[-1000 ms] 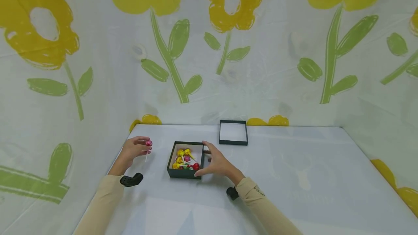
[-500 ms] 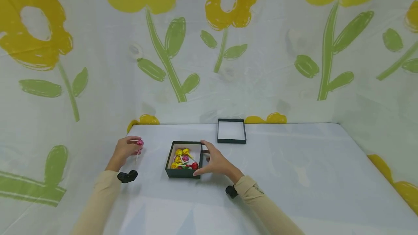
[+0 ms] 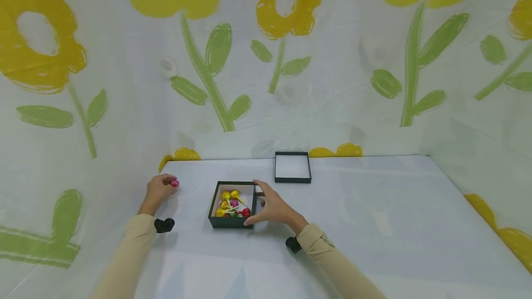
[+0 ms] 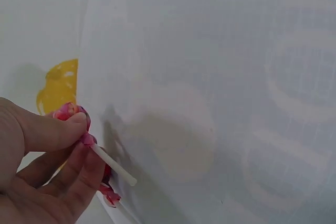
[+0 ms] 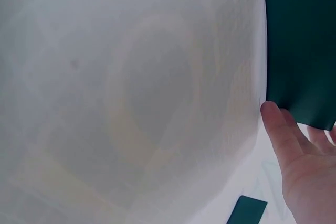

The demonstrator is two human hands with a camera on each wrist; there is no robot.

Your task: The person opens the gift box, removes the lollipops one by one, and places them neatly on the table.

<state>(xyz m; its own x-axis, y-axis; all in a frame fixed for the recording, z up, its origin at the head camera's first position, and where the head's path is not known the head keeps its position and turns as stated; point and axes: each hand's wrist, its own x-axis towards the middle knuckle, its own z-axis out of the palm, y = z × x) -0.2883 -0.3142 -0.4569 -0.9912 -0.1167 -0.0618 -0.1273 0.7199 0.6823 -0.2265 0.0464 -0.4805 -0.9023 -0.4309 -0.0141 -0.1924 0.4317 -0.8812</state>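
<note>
A white cloth-covered table (image 3: 374, 225) fills the lower half of the head view, backed by a white curtain printed with yellow flowers and green stems (image 3: 287, 8). Just left of centre on it sits an open dark green square box with a pale lining (image 3: 231, 222), holding a small heap of yellow, pink and red foil-wrapped lollipops (image 3: 232, 202). Above and to the right of it, near the table's far edge, lies the matching dark green box lid (image 3: 293, 168), turned inside up.

The right hand (image 3: 272, 206) is spread around the box's right wall, thumb at the near corner and fingers along the far one, loosely cupped rather than clenched; the right wrist view shows the thumb tip touching the dark wall.

At the left of the frame, well apart from the box, the left hand (image 3: 160, 190) pinches a pink foil-wrapped lollipop on a white stick (image 4: 86, 140) between thumb and forefinger, head up against the fingertips, low over the cloth.

The step in hand looks like moving single sweets between box and table. The next move calls for a steadied box and a clean release.
</note>
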